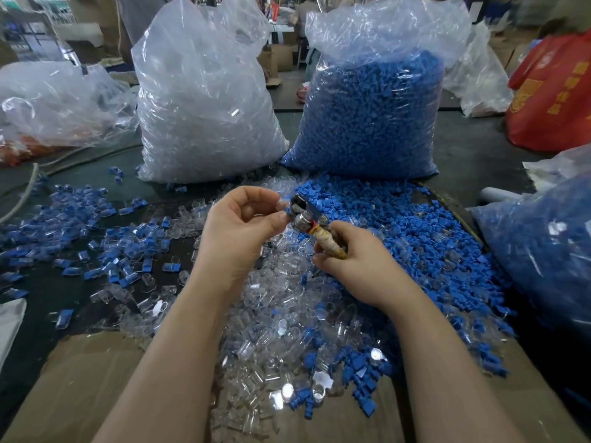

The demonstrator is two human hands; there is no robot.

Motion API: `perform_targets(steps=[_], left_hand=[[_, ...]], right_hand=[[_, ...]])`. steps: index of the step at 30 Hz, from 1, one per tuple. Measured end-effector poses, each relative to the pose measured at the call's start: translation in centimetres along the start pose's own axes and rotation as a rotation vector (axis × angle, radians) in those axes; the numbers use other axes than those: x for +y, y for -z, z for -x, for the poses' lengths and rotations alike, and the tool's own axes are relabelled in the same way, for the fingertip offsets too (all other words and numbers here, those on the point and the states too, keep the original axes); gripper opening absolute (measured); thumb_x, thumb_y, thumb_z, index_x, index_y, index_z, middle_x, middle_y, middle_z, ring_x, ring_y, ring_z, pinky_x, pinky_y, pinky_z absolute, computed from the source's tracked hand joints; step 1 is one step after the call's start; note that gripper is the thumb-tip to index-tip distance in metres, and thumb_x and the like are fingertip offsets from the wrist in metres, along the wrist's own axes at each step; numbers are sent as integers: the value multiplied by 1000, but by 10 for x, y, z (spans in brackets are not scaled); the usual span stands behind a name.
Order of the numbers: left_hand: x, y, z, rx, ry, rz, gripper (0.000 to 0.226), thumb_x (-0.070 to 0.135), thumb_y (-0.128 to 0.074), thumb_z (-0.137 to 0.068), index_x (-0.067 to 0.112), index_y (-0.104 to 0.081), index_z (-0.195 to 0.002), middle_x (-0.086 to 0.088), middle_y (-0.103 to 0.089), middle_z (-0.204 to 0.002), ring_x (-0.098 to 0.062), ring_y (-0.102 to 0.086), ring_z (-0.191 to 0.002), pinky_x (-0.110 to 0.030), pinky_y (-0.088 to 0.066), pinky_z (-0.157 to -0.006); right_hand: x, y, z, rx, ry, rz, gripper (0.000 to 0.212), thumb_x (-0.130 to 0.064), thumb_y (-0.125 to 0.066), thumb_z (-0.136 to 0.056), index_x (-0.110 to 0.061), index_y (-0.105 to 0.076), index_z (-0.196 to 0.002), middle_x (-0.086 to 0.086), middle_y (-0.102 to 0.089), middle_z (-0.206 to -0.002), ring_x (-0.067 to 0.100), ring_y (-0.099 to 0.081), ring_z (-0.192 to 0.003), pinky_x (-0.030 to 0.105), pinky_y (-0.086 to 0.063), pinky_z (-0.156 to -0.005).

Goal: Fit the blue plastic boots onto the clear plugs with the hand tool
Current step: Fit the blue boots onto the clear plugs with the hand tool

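The right hand [358,260] is curled round the taped handle of the hand tool [315,230], held above the heap of clear plugs [281,318]. The tool's long axis slants from lower right up to upper left, its metal head pointing at the left hand [238,231]. That hand pinches a blue boot [289,210] at the tool's head. Loose blue boots [399,225] lie heaped on the surface [48,298] just right.

I see two tall bags [208,100] blocking the far side; bare table strip [64,174] far left w/ room to pass.
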State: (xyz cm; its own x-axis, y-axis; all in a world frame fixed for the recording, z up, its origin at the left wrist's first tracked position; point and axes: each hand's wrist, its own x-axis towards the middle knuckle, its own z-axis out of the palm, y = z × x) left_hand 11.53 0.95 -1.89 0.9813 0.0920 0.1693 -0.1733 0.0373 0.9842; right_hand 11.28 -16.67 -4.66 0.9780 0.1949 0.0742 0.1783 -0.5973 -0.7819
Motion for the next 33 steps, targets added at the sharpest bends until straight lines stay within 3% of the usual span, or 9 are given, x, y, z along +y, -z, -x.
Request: perform_targets(steps=[6,14,19,26,29,33], left_hand=[[1,0,1,5,8,2,24,-11,-72,-78,8,-65,-92,-4,-74,-82,-9,-69,-73,-20,-57,-68],[1,0,0,-1,0,-15,26,-9,-74,-78,12,-68,-91,1,-75,-77,-9,-69,-72,-18,-54,-66],[-1,0,0,-4,9,-15,26,-8,-73,-79,12,-68,-95,1,-75,-78,-7,-70,-73,-16,-53,-66],[-3,5,-2,-10,135,-25,26,-4,-69,-83,14,-72,-102,-5,-76,-91,-13,-71,-84,-23,-58,-79],[-7,17,-9,138,300,166,16,-1,-66,-86,7,-72,-98,-4,-74,-83,-10,-71,-74,-23,-60,-75],[-12,46,-17,326,426,594,9,12,-61,-92,7,-68,-89,-3,-72,-73,-10,-71,-68,-23,-60,-70]], right_hand=[[1,1,0,3,3,83,9,-25,-62,-87,-26,-54,-92,1,-64,-86,25,-60,-79,48,-53,-75],[1,0,2,60,26,152,20,-10,-54,-77,-28,-55,-85,1,-61,-72,25,-56,-67,41,-48,-59],[0,-1,1,71,15,174,23,-11,-53,-76,-34,-53,-81,-2,-60,-69,21,-54,-64,37,-45,-56],[1,-2,1,126,22,257,16,-19,-55,-81,-32,-47,-86,-5,-55,-68,18,-52,-65,35,-38,-54],[3,-1,0,197,34,347,17,-24,-56,-86,-34,-43,-90,-8,-51,-69,14,-48,-64,33,-29,-51],[6,0,-1,289,101,521,25,-21,-56,-87,-29,-50,-110,-7,-47,-82,22,-43,-79,34,-24,-68]])
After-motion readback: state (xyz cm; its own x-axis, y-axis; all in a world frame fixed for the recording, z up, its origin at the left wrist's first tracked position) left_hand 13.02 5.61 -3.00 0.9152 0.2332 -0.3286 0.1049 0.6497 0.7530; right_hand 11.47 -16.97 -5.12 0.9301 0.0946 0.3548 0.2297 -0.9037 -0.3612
